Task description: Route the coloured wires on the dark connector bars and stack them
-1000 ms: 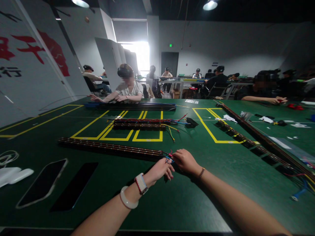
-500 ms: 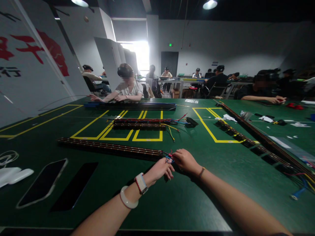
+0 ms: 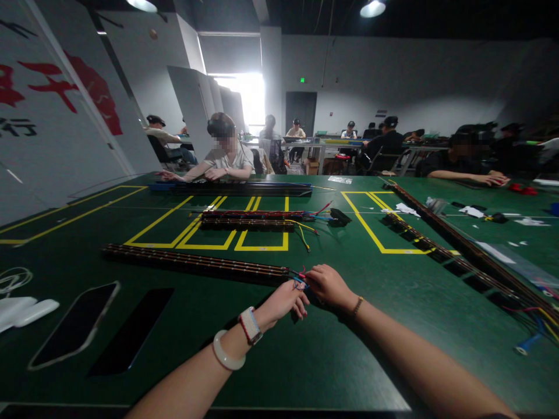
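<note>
A long dark strip with several copper-coloured lines (image 3: 196, 263) lies across the green table in front of me. Red and blue wires (image 3: 299, 279) come out of its right end. My left hand (image 3: 286, 299), with a watch and a pale bangle on its wrist, pinches these wires between thumb and forefinger, its other fingers hanging loosely. Against it, my right hand (image 3: 328, 284) is closed with fingertips pressed together on the wire ends. Exactly which wire each hand grips is partly hidden by the fingers.
Two phones (image 3: 76, 323) and a white object (image 3: 26, 313) lie at the left. Shorter wired strips (image 3: 248, 224) rest beyond, within yellow tape. Long strips (image 3: 463, 244) run along the right, beside scraps of paper. A co-worker (image 3: 229, 154) sits across the table, another at far right.
My two hands and the wires stay practically in place. Across the table, the co-worker's arm and head have shifted slightly.
</note>
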Tool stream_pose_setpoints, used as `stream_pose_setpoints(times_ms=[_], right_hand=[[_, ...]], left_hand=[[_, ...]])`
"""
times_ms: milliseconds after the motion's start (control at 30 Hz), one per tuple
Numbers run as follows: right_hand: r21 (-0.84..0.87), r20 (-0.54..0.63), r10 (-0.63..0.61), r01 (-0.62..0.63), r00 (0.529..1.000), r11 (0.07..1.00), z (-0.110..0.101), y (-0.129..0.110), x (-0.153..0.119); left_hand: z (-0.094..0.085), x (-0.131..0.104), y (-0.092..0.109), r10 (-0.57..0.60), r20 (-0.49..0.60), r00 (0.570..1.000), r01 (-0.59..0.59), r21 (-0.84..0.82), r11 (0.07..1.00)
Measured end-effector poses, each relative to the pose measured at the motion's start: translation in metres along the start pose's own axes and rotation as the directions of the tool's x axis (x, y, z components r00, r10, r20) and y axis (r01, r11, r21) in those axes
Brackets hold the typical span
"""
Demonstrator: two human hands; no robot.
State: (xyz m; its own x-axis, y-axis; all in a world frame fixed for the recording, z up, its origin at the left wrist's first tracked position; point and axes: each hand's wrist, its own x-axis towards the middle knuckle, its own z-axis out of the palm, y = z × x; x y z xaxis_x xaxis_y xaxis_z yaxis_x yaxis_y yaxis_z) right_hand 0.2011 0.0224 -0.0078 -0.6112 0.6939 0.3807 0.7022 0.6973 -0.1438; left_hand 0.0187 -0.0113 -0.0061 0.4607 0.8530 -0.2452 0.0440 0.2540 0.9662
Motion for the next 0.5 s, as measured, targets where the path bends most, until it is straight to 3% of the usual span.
stream_pose_setpoints(times_ms=[500], right_hand=[[0.003,0.006,0.0,0.0,1.0,1.0,0.0005,0.0002,0.0002]], left_hand=[[0.0007,0.0005,0.0007,-0.017,-0.007,1.0,0.017,0.021,1.0]])
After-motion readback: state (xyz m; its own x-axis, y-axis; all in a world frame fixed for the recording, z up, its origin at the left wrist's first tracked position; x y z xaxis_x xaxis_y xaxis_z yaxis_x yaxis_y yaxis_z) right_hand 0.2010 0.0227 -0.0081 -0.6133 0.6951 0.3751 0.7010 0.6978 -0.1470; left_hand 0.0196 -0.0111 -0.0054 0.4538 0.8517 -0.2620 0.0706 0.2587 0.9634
